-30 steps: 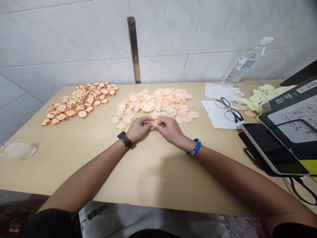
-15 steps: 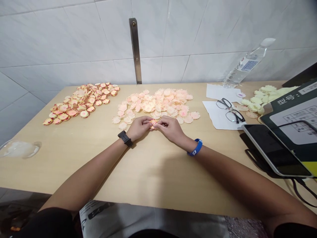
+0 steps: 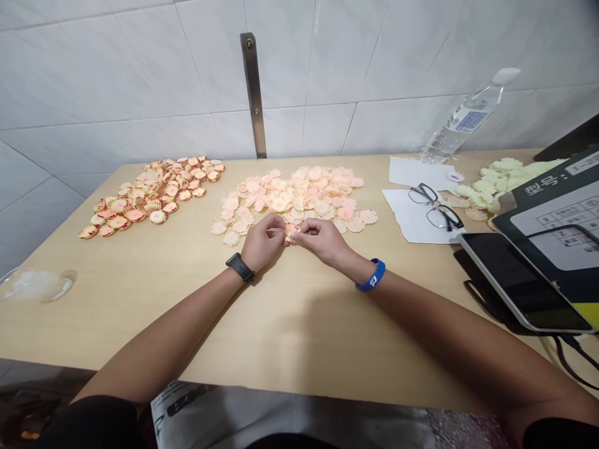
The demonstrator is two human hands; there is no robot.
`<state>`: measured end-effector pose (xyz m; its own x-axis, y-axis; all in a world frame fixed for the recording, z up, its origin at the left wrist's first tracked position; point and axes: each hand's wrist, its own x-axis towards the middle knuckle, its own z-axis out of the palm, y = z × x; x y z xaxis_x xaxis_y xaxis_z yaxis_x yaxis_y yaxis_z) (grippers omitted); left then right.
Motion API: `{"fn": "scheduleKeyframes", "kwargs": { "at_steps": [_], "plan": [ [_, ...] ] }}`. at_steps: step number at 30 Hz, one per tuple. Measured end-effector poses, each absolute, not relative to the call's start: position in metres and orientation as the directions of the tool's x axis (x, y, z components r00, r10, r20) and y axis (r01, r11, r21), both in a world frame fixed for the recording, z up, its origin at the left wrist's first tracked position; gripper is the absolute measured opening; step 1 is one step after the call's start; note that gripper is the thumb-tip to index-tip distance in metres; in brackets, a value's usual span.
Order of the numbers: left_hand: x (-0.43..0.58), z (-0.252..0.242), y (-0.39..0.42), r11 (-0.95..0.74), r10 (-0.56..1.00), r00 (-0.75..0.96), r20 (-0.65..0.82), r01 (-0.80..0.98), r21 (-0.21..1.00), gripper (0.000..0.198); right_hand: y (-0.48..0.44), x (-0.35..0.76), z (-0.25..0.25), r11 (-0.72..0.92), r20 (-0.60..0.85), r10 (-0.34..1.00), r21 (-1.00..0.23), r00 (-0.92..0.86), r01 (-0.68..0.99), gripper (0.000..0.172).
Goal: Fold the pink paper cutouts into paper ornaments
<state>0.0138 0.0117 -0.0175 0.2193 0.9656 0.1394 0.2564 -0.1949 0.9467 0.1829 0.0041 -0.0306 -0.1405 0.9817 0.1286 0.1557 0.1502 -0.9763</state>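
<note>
Near the frame's center, our left hand (image 3: 262, 243) and right hand (image 3: 322, 242) pinched a small flower cutout (image 3: 291, 233) between them; a broad pale flower pile (image 3: 299, 194) and a red-edged flower pile (image 3: 154, 194) lay beyond.

From here I see a small flower (image 3: 291, 234) pinched between the left hand (image 3: 262, 243) and the right hand (image 3: 321, 241), its pink and red layers bunched together and mostly hidden from me. Just beyond it, on the far side, lies a loose pile (image 3: 299, 198) of flat, pale pink flowers with scalloped edges, overlapping one another, the nearest almost touching the left hand.
</note>
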Motion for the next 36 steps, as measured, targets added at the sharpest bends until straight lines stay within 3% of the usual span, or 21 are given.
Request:
{"fn": "scheduleKeyframes", "kwargs": {
  "at_steps": [5,9,13,24,36],
  "plan": [
    [0.0135,-0.0172,0.0107,-0.250,0.954,0.256,0.156,0.390,0.886,0.015,-0.0001,0.1807,-0.0299,0.276,0.266,0.961,-0.915,-0.076,0.294,0.026],
    [0.0137,-0.0126,0.0101,-0.153,0.970,0.227,0.090,0.280,0.948,0.018,-0.0026,0.1813,-0.0294,0.435,0.432,0.895,-0.797,-0.108,0.420,0.019],
    [0.0144,-0.0099,0.0095,-0.119,0.970,0.235,0.062,0.238,0.964,0.028,-0.0034,0.1819,-0.0313,0.502,0.491,0.858,-0.739,-0.151,0.449,0.019],
    [0.0151,-0.0135,0.0131,-0.095,0.970,0.229,0.082,0.047,0.994,0.029,0.0018,0.1835,-0.0305,0.369,0.362,0.929,-0.880,-0.080,0.299,0.013],
    [0.0147,-0.0149,0.0100,-0.190,0.958,0.241,0.154,0.131,0.973,0.032,0.0048,0.1846,-0.0276,0.204,0.199,0.979,-0.968,-0.048,0.142,0.026]
  ]
}}
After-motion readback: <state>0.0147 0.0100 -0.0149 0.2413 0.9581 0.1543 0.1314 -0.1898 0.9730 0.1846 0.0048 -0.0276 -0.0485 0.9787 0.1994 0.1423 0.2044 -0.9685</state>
